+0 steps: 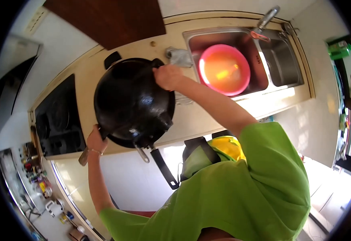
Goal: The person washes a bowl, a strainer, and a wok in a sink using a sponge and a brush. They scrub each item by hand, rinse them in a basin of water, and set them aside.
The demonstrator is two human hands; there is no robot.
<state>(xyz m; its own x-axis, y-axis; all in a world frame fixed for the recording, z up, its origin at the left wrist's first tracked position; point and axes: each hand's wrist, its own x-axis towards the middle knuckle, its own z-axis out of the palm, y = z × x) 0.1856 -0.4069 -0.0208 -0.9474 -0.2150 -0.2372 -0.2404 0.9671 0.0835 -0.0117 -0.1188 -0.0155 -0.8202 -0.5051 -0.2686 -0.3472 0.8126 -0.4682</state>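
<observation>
A large black wok (pixel 133 96) is over the counter between my hands. My right hand (pixel 168 77) is closed round the small dark side handle at its upper right edge. My left hand (pixel 96 139) is closed round the handle at the lower left, whose brown wooden end (pixel 83 158) sticks out below my wrist. A second, long black handle (pixel 165 170) and a metal loop (pixel 143 155) project from the bottom, and another black handle (pixel 112 59) shows at the top, so other pans seem stacked with it. How they nest is too dark to tell.
A pink basin (pixel 245 74) sits in the left bowl of the steel sink (pixel 263 60), below the faucet (pixel 268 18). A grey cloth (pixel 179 57) lies beside the sink. The black cooktop (pixel 59 116) is left. A green and yellow bag (pixel 207 154) is against the counter front.
</observation>
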